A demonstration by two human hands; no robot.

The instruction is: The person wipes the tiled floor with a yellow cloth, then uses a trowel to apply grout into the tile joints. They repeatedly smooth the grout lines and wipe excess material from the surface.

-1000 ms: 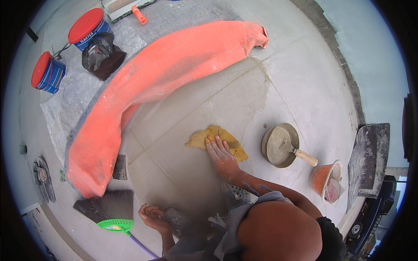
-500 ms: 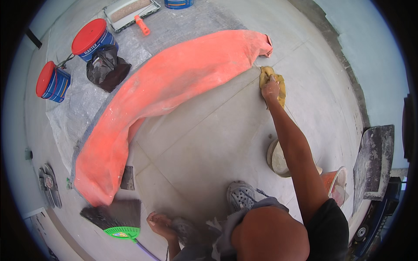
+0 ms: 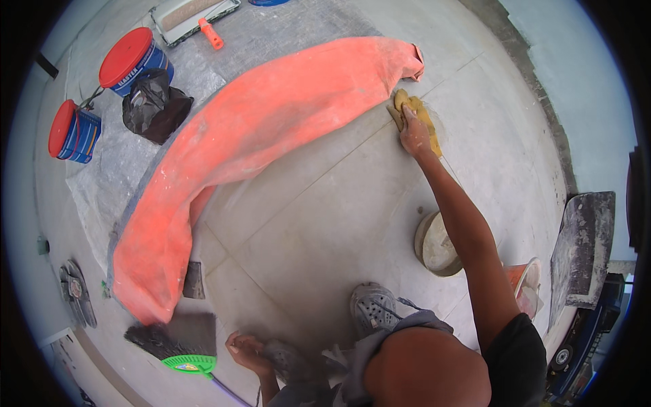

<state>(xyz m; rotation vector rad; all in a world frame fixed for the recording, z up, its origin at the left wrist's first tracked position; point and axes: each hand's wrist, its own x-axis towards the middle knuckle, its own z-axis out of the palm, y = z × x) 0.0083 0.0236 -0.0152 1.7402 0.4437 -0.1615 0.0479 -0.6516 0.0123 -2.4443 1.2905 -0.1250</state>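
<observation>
Reaching far forward, my right hand presses a crumpled yellow cloth against the tiled floor, its fingers closed on it. The cloth lies on a joint between tiles, close to the far right end of a long orange sheet. Low in the view, my left hand rests by my knee. Its fingers are loosely bent and apart, and I see nothing in them. Beneath my right forearm stands a round tub with pale contents.
An orange bucket and a dusty dark panel are at the right. Plastic sheeting at the far left bears red-lidded buckets, a black bag and a roller tray. A green-headed broom and slippers lie nearer.
My right hand has slid the yellow cloth slightly to the left and away from me along the floor. My left hand has barely moved. The whole view has shifted a little.
</observation>
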